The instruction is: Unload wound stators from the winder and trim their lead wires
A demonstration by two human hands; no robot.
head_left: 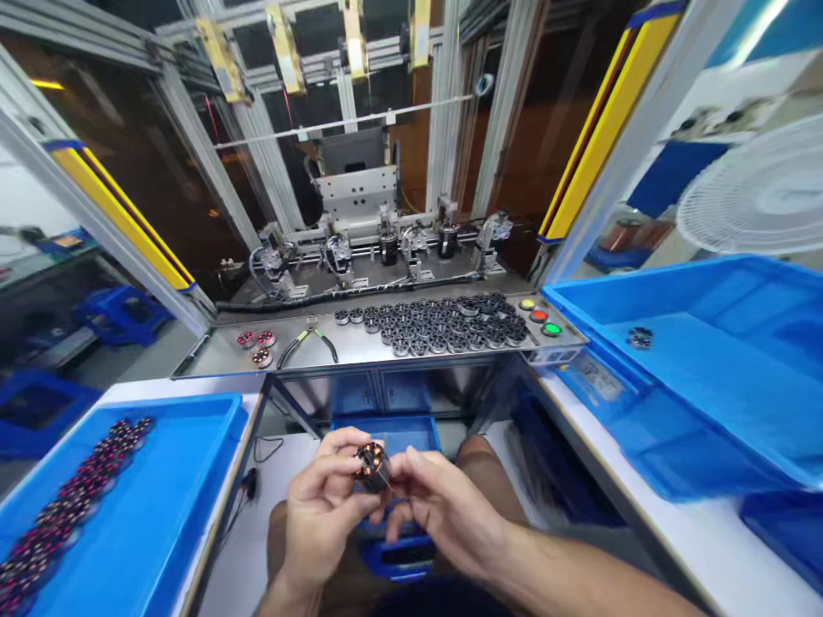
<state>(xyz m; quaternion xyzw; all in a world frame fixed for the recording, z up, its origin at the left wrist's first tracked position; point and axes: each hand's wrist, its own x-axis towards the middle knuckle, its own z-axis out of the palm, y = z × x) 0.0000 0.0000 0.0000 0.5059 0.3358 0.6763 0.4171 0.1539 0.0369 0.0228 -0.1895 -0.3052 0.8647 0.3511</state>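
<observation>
Over my lap, my left hand [327, 493] grips a small round motor stator [371, 467] with copper windings, thumb below and fingers around its side. Its wound face is tilted up toward me. On the stator's right side, my right hand [437, 497] has thumb and forefinger pinched together close against it. A thin copper-coloured strand shows near these fingertips, but what they pinch is too small to make out. The other right fingers are curled loosely beneath.
On the metal ledge are several dark stator cores [443, 326], green-handled pliers [309, 343], wound stators [262, 357] and coloured buttons [538, 316]. Winding fixtures [415, 248] stand behind. Left, a blue tray [160, 480] holds many wound stators; right is a blue bin [707, 368] with one core.
</observation>
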